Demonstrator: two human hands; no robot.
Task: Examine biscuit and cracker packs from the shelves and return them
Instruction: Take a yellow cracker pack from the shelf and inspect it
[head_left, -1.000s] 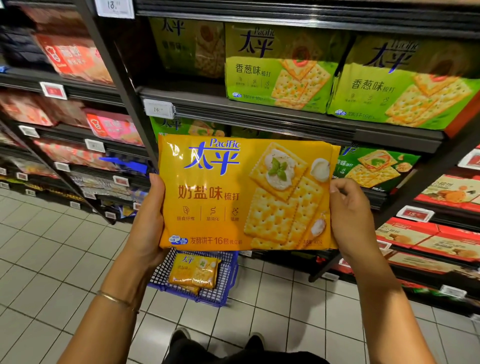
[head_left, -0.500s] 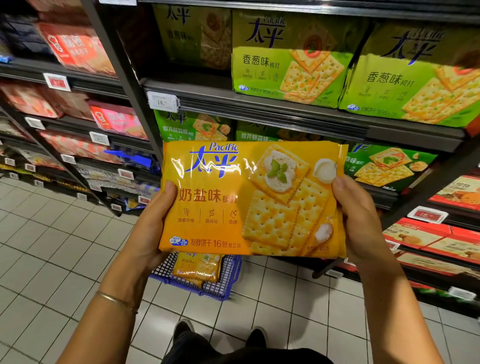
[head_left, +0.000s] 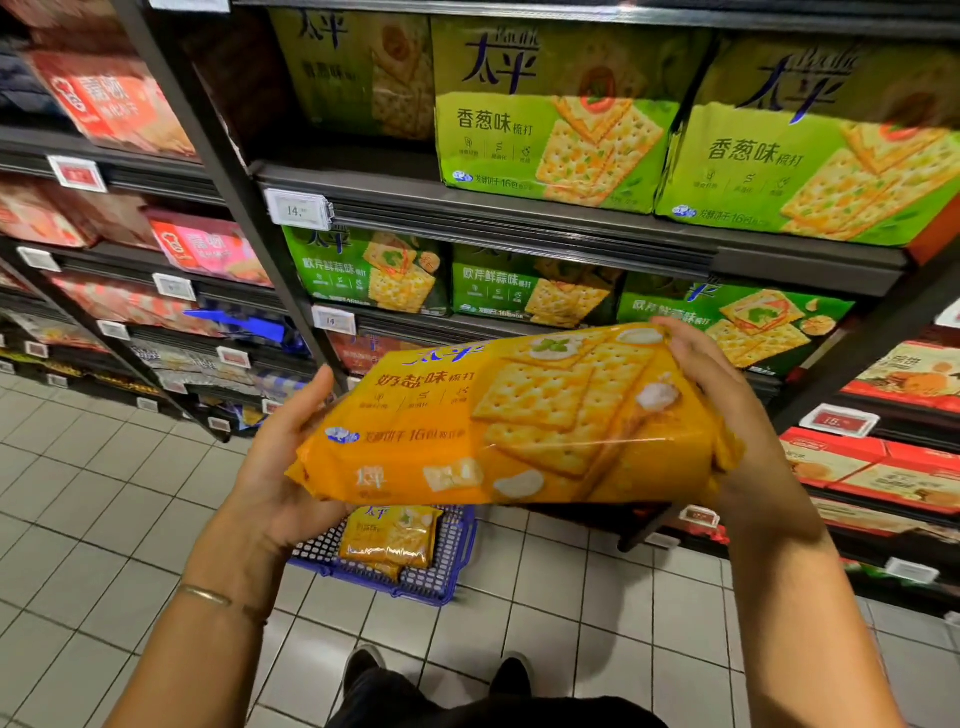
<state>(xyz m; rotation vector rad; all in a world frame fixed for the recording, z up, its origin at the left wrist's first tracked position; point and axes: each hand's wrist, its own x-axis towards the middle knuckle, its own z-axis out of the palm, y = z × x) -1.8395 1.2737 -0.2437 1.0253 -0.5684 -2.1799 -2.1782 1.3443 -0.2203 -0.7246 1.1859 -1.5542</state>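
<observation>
Before the shelves (head_left: 519, 228), two hands hold a yellow cracker pack (head_left: 519, 415) at chest height, tipped nearly flat.
On the floor below it a blue mesh basket (head_left: 415, 590) holds smaller yellow packs (head_left: 389, 535) of the same design. The left hand (head_left: 280, 467) cups the pack's left end, thumb up along its edge; the right hand (head_left: 727, 405) curls its fingers over the top right corner. The pack reads 太平 in blue, 奶盐味梳打 and 16包. Light green packs (head_left: 550, 119) on the shelf above read 太平 and 香葱味梳打; darker green packs (head_left: 374, 270) one shelf down read 欧芹鲜蒜味. A price tag (head_left: 298, 209) on the shelf edge shows "14."; another (head_left: 836, 421) by the red boxes (head_left: 852, 462) at right shows "15.".
</observation>
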